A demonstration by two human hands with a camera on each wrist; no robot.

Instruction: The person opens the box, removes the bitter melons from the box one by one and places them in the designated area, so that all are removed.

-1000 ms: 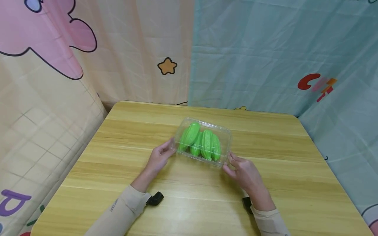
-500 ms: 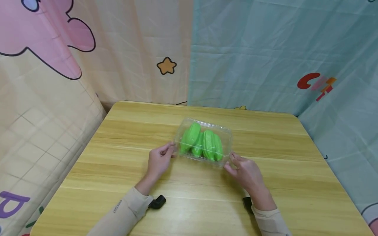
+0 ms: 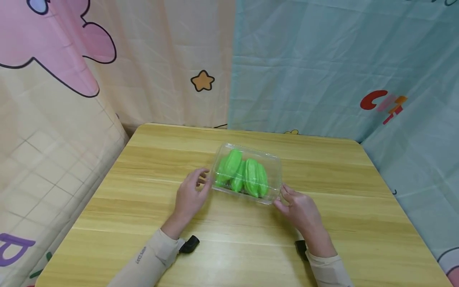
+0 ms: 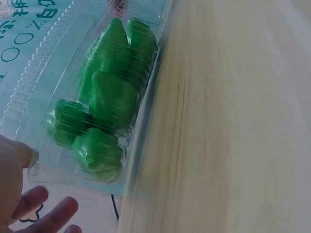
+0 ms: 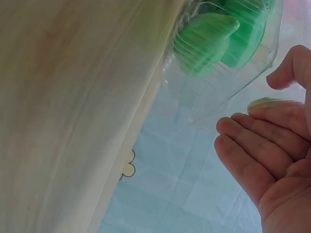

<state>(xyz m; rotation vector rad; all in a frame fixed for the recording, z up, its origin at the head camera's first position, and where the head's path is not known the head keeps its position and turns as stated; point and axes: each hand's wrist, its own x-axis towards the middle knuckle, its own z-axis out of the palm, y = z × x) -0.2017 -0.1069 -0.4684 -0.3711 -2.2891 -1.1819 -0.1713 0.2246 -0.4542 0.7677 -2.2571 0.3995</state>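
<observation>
Table (image 3: 233,251), far half, close to mid-width: one clear box (image 3: 274,175), long side aslant, right end nearer the person than the left. Inside, several green pieces (image 3: 252,177) – ridged, tapered, bunched side by side, mostly toward the left of the box; exact count not clear through the plastic. Bare space inside at the right end.

At the box's left end: left hand (image 3: 189,193), thumb just beside the near corner, other fingers spread and loosely bent, free of the plastic in the left wrist view. Grip released, nothing pinched. Thumb touching the corner or not: cannot tell.

At the box's right end, by the near corner: right hand (image 3: 304,208). In the right wrist view, fingers straight and close together, thumb bent and apart from them. Grip slack, not clenched, not wrapped round the box; fingertips bearing on the end or not – cannot tell.

On both forearms, beige sleeves (image 3: 143,261), with small lettering on the left one. At each cuff, a black fitting (image 3: 189,244).

Behind the table, to the left: beige curtain (image 3: 168,48), printed with an orange star (image 3: 203,81) and a pink figure (image 3: 64,44). To the right: blue curtain (image 3: 305,59), with a red and orange print (image 3: 383,104).
</observation>
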